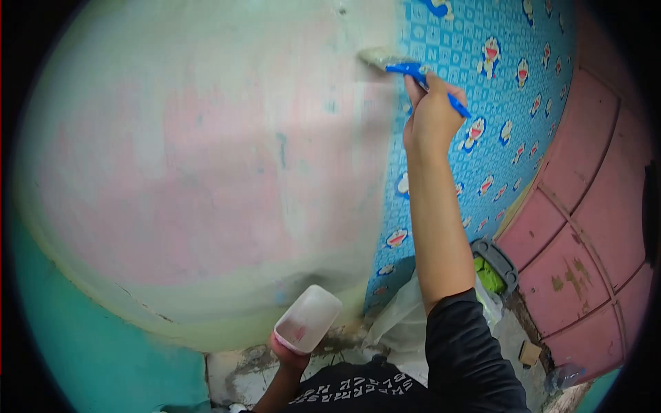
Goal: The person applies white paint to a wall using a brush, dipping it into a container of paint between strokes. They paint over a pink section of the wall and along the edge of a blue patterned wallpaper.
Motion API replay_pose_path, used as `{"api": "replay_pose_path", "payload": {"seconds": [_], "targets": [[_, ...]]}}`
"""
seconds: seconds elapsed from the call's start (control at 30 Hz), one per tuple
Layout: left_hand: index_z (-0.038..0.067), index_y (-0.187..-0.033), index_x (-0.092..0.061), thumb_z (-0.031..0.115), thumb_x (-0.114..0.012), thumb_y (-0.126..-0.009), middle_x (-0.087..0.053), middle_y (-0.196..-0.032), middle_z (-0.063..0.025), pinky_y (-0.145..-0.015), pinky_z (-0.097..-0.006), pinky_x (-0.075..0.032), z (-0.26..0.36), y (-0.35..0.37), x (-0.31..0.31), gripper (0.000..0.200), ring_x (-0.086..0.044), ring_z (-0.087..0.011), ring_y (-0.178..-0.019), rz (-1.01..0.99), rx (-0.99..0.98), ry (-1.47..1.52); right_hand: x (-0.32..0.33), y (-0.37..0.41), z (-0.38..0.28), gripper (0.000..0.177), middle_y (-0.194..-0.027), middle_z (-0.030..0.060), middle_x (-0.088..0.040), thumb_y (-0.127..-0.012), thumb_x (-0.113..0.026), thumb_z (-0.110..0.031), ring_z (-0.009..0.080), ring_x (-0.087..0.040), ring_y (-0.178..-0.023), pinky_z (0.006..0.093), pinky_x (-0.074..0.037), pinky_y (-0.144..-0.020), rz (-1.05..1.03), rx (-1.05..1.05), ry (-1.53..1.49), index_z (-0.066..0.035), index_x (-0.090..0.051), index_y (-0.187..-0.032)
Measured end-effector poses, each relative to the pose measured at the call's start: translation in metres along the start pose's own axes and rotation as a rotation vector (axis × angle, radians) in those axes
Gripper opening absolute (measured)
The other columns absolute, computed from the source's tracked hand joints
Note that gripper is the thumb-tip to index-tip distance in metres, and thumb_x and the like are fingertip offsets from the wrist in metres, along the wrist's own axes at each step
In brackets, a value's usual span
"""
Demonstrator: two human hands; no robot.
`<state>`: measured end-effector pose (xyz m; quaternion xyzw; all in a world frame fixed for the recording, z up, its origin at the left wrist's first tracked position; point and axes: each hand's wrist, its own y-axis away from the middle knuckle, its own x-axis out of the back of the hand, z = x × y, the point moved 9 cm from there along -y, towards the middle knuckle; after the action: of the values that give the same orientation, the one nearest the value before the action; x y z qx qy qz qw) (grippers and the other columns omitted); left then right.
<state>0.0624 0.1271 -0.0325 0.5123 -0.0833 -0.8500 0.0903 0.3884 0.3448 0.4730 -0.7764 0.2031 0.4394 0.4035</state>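
My right hand (435, 113) is closed around the blue handle of a paintbrush (412, 69). The brush's pale bristles rest against the whitish-pink wall (227, 172), close to the edge of the blue cartoon wallpaper (506, 89). Lower down, my left hand (290, 354) grips a white, translucent plastic container (311, 318) by its lower end. The container is tilted, with its opening facing me and a pinkish smear inside. Part of the left hand is hidden behind it.
On the right stands a pink panelled surface (578, 227). Below the wallpaper are a grey plastic bin (506, 258) with something green in it and clear plastic sheeting (403, 320). A small brown block (530, 353) lies on the floor. A teal wall (103, 344) is at lower left.
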Motion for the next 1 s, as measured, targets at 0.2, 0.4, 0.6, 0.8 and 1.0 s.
{"api": "replay_pose_path", "payload": {"seconds": [0.2, 0.4, 0.6, 0.8, 1.0], "targets": [[0.013, -0.147, -0.049, 0.062, -0.027, -0.095, -0.059, -0.137, -0.0169, -0.072, -0.0633, -0.059, -0.001, -0.004, 0.01, 0.076, -0.064, -0.0463, -0.112, 0.006, -0.007, 0.074, -0.112, -0.038, -0.048, 0.023, -0.105, 0.0194, -0.056, -0.088, -0.065, 0.003, 0.0256, -0.067, -0.095, 0.0411, -0.066, -0.088, -0.152, 0.199, -0.127, 0.004, -0.044, -0.098], [0.01, -0.147, -0.049, 0.057, -0.026, -0.097, -0.061, -0.135, -0.0186, -0.071, -0.0641, -0.06, 0.008, -0.003, 0.014, 0.072, -0.066, -0.0469, -0.111, 0.038, -0.067, 0.077, -0.051, -0.024, 0.016, 0.021, -0.098, 0.0147, -0.057, -0.088, -0.066, 0.006, 0.024, -0.067, -0.089, 0.0395, -0.066, -0.087, -0.085, 0.147, 0.095, 0.001, -0.046, -0.092], [0.011, -0.148, -0.049, 0.057, -0.026, -0.097, -0.059, -0.139, -0.0185, -0.078, -0.0647, -0.06, 0.005, 0.002, 0.023, 0.072, -0.064, -0.0466, -0.117, 0.07, -0.077, 0.119, 0.201, 0.142, 0.093, 0.023, -0.094, 0.0063, -0.055, -0.092, -0.066, 0.003, 0.0175, -0.063, -0.087, 0.0366, -0.064, -0.083, 0.147, -0.108, 0.291, -0.008, -0.045, -0.091], [0.013, -0.15, -0.048, 0.06, -0.027, -0.096, -0.057, -0.143, -0.0159, -0.088, -0.0662, -0.057, -0.001, 0.008, 0.02, 0.075, -0.06, -0.044, -0.125, 0.074, -0.038, 0.084, 0.334, 0.228, 0.13, 0.023, -0.093, 0.0078, -0.058, -0.092, -0.063, 0.004, 0.0209, -0.066, -0.083, 0.0369, -0.065, -0.078, 0.322, -0.41, 0.49, -0.008, -0.044, -0.088], [0.013, -0.15, -0.048, 0.061, -0.029, -0.096, -0.057, -0.143, -0.0156, -0.086, -0.0656, -0.058, -0.01, 0.019, 0.011, 0.074, -0.061, -0.0439, -0.124, 0.053, -0.018, 0.022, 0.153, 0.116, 0.087, 0.018, -0.091, 0.0097, -0.06, -0.09, -0.064, 0.005, 0.0221, -0.067, -0.083, 0.0368, -0.065, -0.076, 0.064, -0.23, 0.259, -0.005, -0.049, -0.09]]}}
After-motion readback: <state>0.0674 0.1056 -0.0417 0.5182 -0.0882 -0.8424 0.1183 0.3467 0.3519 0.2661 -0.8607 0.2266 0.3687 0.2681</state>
